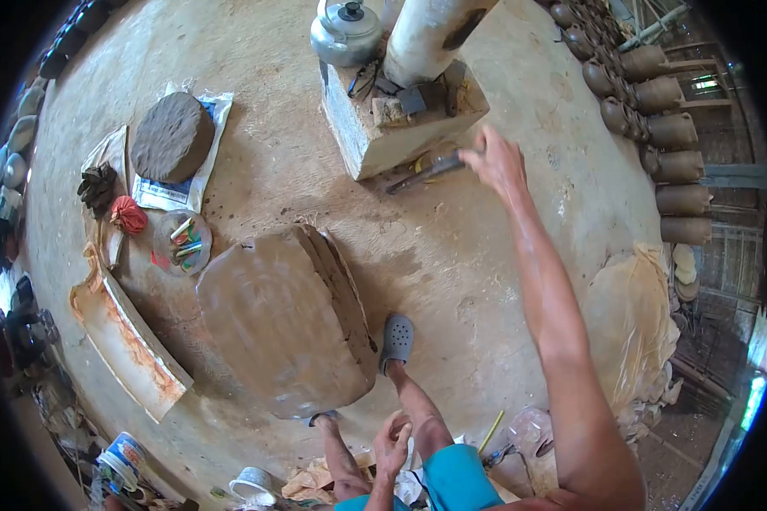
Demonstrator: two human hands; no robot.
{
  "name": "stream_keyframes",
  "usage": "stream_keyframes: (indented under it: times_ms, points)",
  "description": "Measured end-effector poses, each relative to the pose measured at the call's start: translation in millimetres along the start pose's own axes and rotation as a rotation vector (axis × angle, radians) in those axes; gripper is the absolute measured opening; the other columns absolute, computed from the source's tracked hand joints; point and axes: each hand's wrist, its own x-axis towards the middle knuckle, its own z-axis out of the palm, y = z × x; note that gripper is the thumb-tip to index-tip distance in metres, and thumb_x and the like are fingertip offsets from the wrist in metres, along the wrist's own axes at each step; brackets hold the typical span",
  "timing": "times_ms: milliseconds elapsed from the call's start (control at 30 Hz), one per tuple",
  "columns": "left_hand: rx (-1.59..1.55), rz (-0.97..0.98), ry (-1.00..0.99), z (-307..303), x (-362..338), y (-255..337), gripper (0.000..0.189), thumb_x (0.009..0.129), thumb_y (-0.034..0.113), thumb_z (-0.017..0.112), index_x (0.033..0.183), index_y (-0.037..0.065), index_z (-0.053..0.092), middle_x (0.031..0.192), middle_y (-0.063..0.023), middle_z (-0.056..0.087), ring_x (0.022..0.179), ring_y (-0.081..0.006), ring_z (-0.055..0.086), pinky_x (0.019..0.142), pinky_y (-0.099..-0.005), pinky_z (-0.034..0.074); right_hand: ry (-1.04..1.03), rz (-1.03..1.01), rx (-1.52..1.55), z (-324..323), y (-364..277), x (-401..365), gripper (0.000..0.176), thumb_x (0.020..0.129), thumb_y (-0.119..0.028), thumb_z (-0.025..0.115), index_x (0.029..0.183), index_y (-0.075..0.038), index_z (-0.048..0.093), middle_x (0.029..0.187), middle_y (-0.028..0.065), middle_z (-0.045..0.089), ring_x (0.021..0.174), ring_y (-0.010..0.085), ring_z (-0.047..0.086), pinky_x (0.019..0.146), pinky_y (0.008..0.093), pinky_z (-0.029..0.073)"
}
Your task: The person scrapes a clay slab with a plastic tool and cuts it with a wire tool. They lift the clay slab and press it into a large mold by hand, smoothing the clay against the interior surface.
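My right hand (pixel 494 160) is stretched far forward, its fingers closed on the handle end of a long, dark knife-like tool (pixel 426 173). The tool lies low by the base of a pale block, pointing left. Close to my body, my left hand (pixel 392 444) is curled with its fingertips near the thumb, and no object shows in it. In front of my feet stands a large, thick block of brown clay (pixel 273 319), with a smooth, wet-looking top and rough side.
A kettle (pixel 347 36) and a pale cylinder (pixel 426 38) stand on the pale block (pixel 349 136). To the left are a round clay slab (pixel 173 136), a red cloth bundle (pixel 128 215), a tool dish (pixel 169 255) and a curved trough (pixel 136 349). Clay pots (pixel 669 132) line the right.
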Motion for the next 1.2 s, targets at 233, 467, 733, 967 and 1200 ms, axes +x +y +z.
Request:
stream_keyframes:
  times_ms: [233,467,733,967,1200]
  points:
    - [0.077,0.238,-0.103,-3,99,77,0.053,0.103,0.018,0.072,0.150,0.001,0.056,0.129,-0.0125,0.070,0.121,-0.0218,0.065,0.105,-0.0369,0.052,-0.462,0.513,0.210,105,108,-197,0.049,0.083,-0.018,0.073,0.129,-0.004,0.062,0.115,0.0272,0.073,0.109,0.0438,0.071,0.095,0.0512,0.056]
    - [-0.035,0.122,-0.174,28,230,181,0.060,0.105,0.028,0.069,0.157,0.007,0.048,0.125,-0.0088,0.066,0.109,-0.0163,0.064,0.091,-0.0324,0.053,-0.662,0.731,0.719,105,91,-370,0.050,0.098,-0.040,0.070,0.130,-0.002,0.061,0.081,0.0121,0.067,0.069,0.0215,0.069,0.063,0.0404,0.055]
    - [-0.251,0.016,-0.043,114,290,226,0.059,0.109,0.038,0.063,0.158,0.008,0.049,0.130,-0.0085,0.064,0.109,-0.0191,0.066,0.091,-0.0336,0.055,-0.627,0.783,0.909,-25,56,-489,0.056,0.099,-0.030,0.073,0.142,-0.001,0.052,0.085,0.0137,0.071,0.070,0.0217,0.072,0.066,0.0383,0.058]
    - [-0.193,0.086,-0.019,156,294,268,0.023,0.111,0.031,0.059,0.110,0.010,0.068,0.097,-0.0014,0.071,0.086,-0.0129,0.067,0.079,-0.0341,0.057,-0.572,0.707,0.616,-44,62,-512,0.065,0.097,-0.037,0.077,0.146,-0.005,0.048,0.101,0.0251,0.075,0.093,0.0426,0.076,0.082,0.0486,0.060]
    - [-0.277,-0.070,-0.252,174,284,299,0.024,0.111,0.037,0.062,0.109,0.014,0.068,0.096,0.0006,0.067,0.087,-0.0127,0.067,0.080,-0.0348,0.057,-0.448,0.628,0.546,-26,83,-539,0.069,0.098,-0.030,0.077,0.151,-0.004,0.041,0.106,0.0251,0.072,0.094,0.0411,0.075,0.083,0.0492,0.059]
